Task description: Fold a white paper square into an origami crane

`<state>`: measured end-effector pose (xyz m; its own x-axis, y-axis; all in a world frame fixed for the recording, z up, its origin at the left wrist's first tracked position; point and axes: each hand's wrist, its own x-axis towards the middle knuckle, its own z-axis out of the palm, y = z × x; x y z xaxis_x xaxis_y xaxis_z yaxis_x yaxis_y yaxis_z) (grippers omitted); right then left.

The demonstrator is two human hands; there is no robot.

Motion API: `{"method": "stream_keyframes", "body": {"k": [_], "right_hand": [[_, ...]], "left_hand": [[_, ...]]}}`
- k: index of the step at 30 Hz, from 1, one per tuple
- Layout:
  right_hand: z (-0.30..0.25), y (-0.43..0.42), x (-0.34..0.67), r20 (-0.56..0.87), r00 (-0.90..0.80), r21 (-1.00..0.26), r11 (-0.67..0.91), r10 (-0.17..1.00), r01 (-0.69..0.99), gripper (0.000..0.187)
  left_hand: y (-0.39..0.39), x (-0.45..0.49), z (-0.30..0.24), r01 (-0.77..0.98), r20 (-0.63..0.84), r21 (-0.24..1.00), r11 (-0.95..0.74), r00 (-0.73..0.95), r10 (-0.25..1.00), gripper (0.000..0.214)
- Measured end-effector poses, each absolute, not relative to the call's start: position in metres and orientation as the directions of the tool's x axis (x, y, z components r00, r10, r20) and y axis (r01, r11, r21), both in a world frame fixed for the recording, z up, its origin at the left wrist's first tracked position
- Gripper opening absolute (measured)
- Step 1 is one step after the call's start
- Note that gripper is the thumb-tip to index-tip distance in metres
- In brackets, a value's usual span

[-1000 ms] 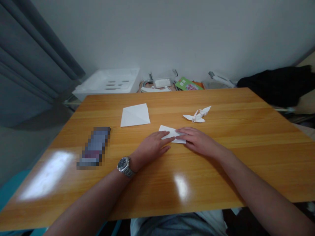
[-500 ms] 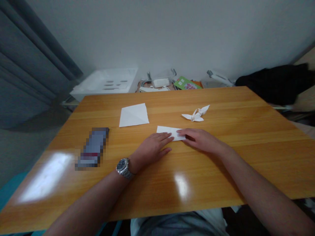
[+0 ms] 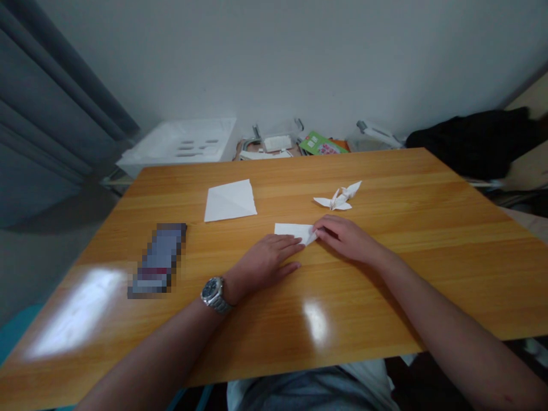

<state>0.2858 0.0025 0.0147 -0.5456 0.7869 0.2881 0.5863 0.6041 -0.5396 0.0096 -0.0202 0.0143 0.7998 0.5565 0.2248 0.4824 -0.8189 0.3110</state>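
Observation:
A small folded white paper [image 3: 293,230] lies flat on the wooden table [image 3: 406,268], in front of me. My left hand [image 3: 268,261], a watch on its wrist, rests with fingers stretched flat, fingertips on the paper's near edge. My right hand [image 3: 349,240] lies at the paper's right end with fingers curled together, pressing or pinching that corner. Whether the corner is lifted I cannot tell.
A finished white paper crane [image 3: 338,197] sits beyond the hands. A flat white paper square [image 3: 230,201] lies to the back left. A blurred-out oblong object [image 3: 157,261] is on the left. Behind the table are a white tray [image 3: 184,145], a green booklet [image 3: 322,144] and dark cloth [image 3: 475,142].
My right hand slid rightward off the paper's top to its right end and curled its fingers. My left hand stayed in place. The view shifted slightly.

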Motion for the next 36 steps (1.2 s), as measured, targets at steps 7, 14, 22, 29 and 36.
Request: {"method": "stream_keyframes", "body": {"k": [7, 14, 22, 29, 36], "right_hand": [[0.011, 0.002, 0.275, 0.328, -0.5, -0.541, 0.594, 0.801, 0.596, 0.018], [0.001, 0.008, 0.267, 0.345, -0.438, -0.558, 0.557, 0.83, 0.615, 0.017], [-0.001, 0.011, 0.261, 0.333, -0.356, -0.607, 0.487, 0.873, 0.628, 0.012], [-0.004, 0.012, 0.258, 0.34, -0.326, -0.565, 0.468, 0.882, 0.679, 0.008], [-0.004, 0.012, 0.257, 0.351, -0.303, -0.507, 0.452, 0.886, 0.734, 0.009]], "left_hand": [[-0.021, 0.01, 0.015, 0.473, 0.23, 0.305, -0.827, 0.806, 0.546, 0.038], [-0.02, 0.011, 0.015, 0.464, 0.235, 0.299, -0.834, 0.811, 0.535, 0.038], [-0.019, 0.012, 0.014, 0.459, 0.233, 0.338, -0.822, 0.805, 0.545, 0.042], [-0.018, 0.011, 0.011, 0.453, 0.242, 0.314, -0.834, 0.812, 0.532, 0.043], [-0.019, 0.011, 0.011, 0.489, 0.219, 0.275, -0.828, 0.807, 0.549, 0.043]]}}
